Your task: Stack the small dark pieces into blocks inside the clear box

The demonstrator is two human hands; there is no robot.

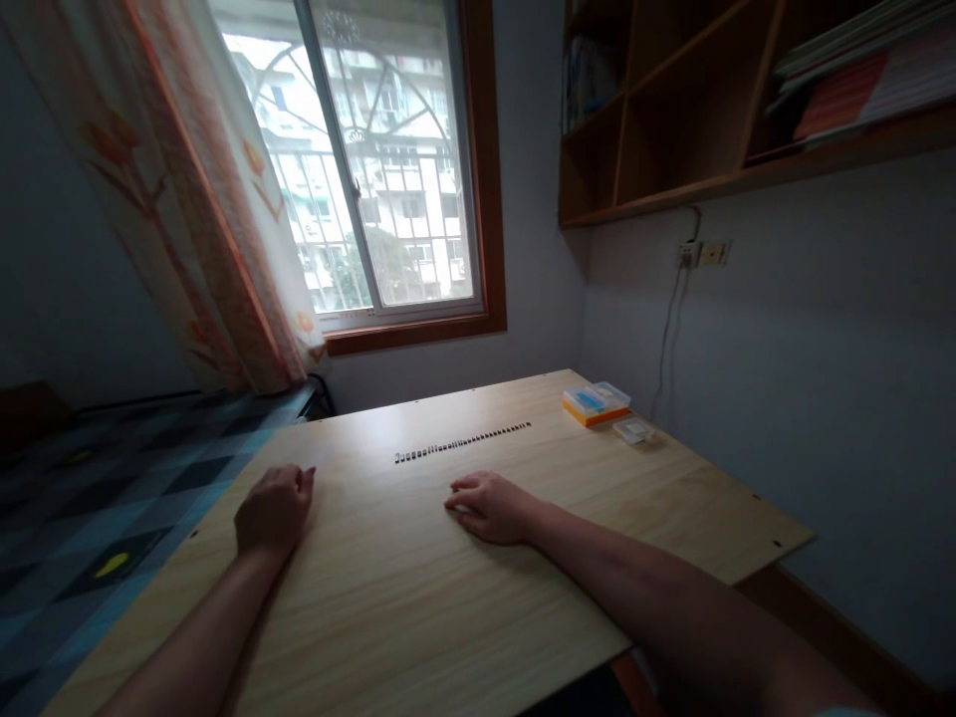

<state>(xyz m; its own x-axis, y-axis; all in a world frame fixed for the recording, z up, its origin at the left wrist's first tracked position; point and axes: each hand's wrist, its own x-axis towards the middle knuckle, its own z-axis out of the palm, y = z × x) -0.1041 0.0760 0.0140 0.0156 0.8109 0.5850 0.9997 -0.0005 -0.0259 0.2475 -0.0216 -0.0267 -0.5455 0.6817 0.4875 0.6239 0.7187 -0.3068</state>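
Both of my hands rest on a light wooden table [418, 617]. My left hand [275, 510] lies near the table's left edge with its fingers curled into a loose fist, nothing visible in it. My right hand [489, 505] lies palm down near the middle, fingers curled in and pressed together against the wood. Beyond both hands a long row of small dark pieces [463, 443] runs across the table, slanting up to the right. Neither hand touches the row.
An orange box with a clear lid [596, 403] and a small clear case [631, 430] sit at the far right corner. A window with a curtain [209, 199] is behind, shelves [672, 110] above right, a bed with a checked cover [112, 498] at left.
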